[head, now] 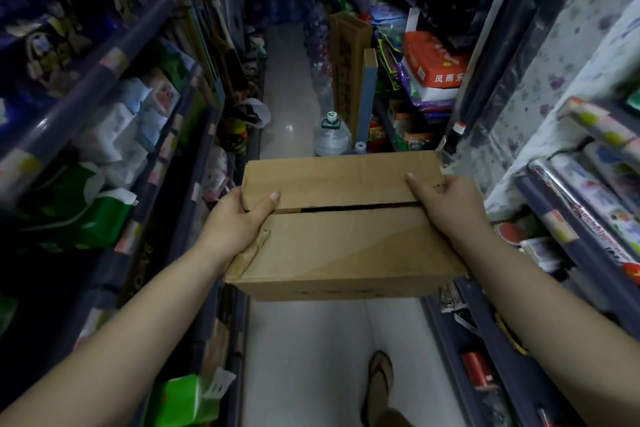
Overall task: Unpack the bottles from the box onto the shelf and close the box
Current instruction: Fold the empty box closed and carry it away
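A brown cardboard box point(343, 236) is held in the air in front of me, in a narrow shop aisle. Its two top flaps are folded down, with a thin dark gap between them. My left hand point(239, 222) grips the box's left side, thumb lying on top of the flaps. My right hand point(446, 208) grips the right side, thumb also on top. The inside of the box is hidden, and no bottles from it can be seen.
Shelves point(114, 55) packed with goods line the left side, and more shelves point(568, 218) stand on the right. A large water jug point(331, 135) and a tall cardboard carton point(348, 66) stand on the floor ahead. My sandalled foot point(379, 381) is on the white tiles.
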A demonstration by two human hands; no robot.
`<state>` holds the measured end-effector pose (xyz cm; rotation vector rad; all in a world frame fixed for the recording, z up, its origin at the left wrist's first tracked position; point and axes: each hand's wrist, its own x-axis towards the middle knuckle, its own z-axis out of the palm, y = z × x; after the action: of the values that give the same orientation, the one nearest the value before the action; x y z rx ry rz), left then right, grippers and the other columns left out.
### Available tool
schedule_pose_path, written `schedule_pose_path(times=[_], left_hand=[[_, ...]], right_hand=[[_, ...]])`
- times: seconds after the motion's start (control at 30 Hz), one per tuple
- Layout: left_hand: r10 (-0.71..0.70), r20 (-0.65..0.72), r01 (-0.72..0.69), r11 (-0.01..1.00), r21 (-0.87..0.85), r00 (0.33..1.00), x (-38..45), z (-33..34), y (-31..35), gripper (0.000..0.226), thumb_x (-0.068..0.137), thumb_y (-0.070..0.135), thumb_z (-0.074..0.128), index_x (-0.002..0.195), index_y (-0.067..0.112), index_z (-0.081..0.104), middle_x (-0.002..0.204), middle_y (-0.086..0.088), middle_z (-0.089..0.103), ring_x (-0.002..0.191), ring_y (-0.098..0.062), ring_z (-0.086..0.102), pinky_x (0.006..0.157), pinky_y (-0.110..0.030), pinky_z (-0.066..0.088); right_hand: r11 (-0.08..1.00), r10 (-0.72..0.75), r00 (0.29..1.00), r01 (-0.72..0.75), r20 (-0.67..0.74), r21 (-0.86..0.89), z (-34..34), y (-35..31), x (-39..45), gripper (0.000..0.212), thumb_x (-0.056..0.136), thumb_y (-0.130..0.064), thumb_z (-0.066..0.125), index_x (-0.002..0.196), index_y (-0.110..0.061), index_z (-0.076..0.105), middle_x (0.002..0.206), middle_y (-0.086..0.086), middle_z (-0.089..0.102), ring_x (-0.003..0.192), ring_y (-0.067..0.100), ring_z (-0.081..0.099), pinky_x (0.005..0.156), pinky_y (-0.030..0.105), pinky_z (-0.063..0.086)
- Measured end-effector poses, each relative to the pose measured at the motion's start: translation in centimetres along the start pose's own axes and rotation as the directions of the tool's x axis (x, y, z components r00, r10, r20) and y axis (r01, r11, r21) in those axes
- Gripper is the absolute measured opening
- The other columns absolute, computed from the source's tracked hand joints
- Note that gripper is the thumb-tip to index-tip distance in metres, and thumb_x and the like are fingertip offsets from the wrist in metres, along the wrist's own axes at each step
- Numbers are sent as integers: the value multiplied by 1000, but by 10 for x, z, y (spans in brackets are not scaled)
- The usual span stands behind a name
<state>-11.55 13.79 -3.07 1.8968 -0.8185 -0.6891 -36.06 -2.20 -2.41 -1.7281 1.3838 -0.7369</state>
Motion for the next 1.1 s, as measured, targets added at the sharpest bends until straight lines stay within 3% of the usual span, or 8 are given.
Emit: schedule_pose_path(times=[0.17, 0.23, 0.4, 0.53, 0.67, 0.83, 0.93, 1.1], left_hand=[[-9, -23, 9, 1000, 9, 1000, 82, 14, 7, 38, 86, 46, 63, 112, 19, 57, 103, 6, 67, 97, -12, 64, 91, -34, 51], [-22, -43, 23, 1000, 7, 999, 118, 22, 15, 47, 85, 49, 63, 119, 17, 56, 107, 4, 67, 99, -14, 64, 91, -35, 51], [-27, -90, 28, 1000, 10, 996, 207, 29, 48, 46, 85, 50, 62, 120, 21, 54, 108, 9, 66, 100, -10, 63, 91, -32, 52], [-19, -163, 22, 1000, 16, 986, 264, 33, 66, 51, 87, 49, 60, 127, 18, 51, 108, 11, 63, 95, -3, 61, 76, -18, 48], [-36, -210, 45, 998, 40, 977, 320, 29, 72, 57, 86, 52, 60, 130, 18, 50, 115, 6, 63, 103, -10, 61, 93, -31, 49], [-67, -189, 80, 995, 63, 980, 390, 22, 62, 55, 85, 53, 61, 127, 18, 53, 114, 6, 64, 106, -14, 61, 94, -31, 48], [-89, -154, 101, 992, 72, 984, 441, 17, 52, 66, 81, 60, 61, 130, 17, 52, 119, 3, 64, 108, -16, 61, 99, -40, 48], [-99, -123, 107, 992, 59, 987, 545, -2, 32, 65, 81, 60, 61, 132, 20, 50, 117, 5, 63, 107, -16, 60, 99, -41, 48]], right_hand=[[1000, -9, 1000, 9, 1, 22, 21, -10, 83, 39, 87, -45, 63, 93, -7, 66, 78, 5, 65, 72, 19, 60, 60, 28, 43], [999, -26, 1000, 25, 5, 33, 27, -15, 124, 40, 86, -45, 62, 94, -6, 68, 84, 8, 68, 80, 25, 64, 67, 31, 48], [995, -77, 995, 73, 60, 70, 38, -42, 230, 41, 88, -44, 61, 105, -7, 66, 92, 5, 65, 79, 16, 58, 58, 24, 39], [988, -135, 987, 127, 88, 89, 51, -67, 303, 45, 87, -45, 62, 110, -7, 66, 98, 3, 66, 89, 16, 60, 73, 24, 40], [985, -147, 982, 134, 121, 106, 73, -83, 359, 46, 87, -47, 61, 112, -9, 65, 100, 3, 66, 92, 18, 61, 72, 26, 43], [991, -120, 983, 108, 143, 84, 111, -88, 412, 32, 88, -43, 61, 101, -14, 64, 92, 2, 63, 81, 14, 58, 58, 22, 40], [995, -75, 989, 66, 131, 71, 139, -91, 447, 39, 88, -43, 62, 107, -9, 65, 92, 1, 62, 84, 15, 58, 71, 25, 42], [999, -39, 995, 37, 86, 34, 202, -112, 523, 41, 86, -45, 63, 104, -8, 68, 97, 9, 69, 91, 24, 65, 73, 29, 45]])
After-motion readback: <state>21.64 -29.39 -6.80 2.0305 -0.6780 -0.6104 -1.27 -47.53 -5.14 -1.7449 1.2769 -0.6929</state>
